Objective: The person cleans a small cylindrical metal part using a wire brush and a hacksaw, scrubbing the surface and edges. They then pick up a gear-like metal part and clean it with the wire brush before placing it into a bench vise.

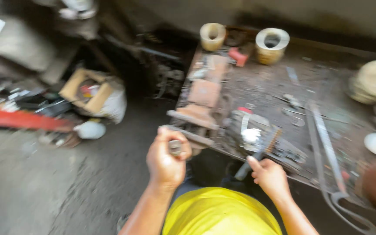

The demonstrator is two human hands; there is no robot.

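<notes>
**Hands at a bench vice, work underway**

A person leans over a cluttered metal worktop. The left hand is closed around the vice handle at the near left edge. The right hand grips a wire brush, bristles resting on a blurred metal part beside the vice. Judging by this, brushing is in progress; the part remains on the worktop.

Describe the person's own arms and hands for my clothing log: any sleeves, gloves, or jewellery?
Both forearms are bare right to the bottom of the picture, so no sleeves show. The left hand and right hand wear no gloves. The picture is blurred, but no watch, bracelet or ring can be made out. Between the arms lies a bright yellow garment, plain with no visible pattern.
</notes>
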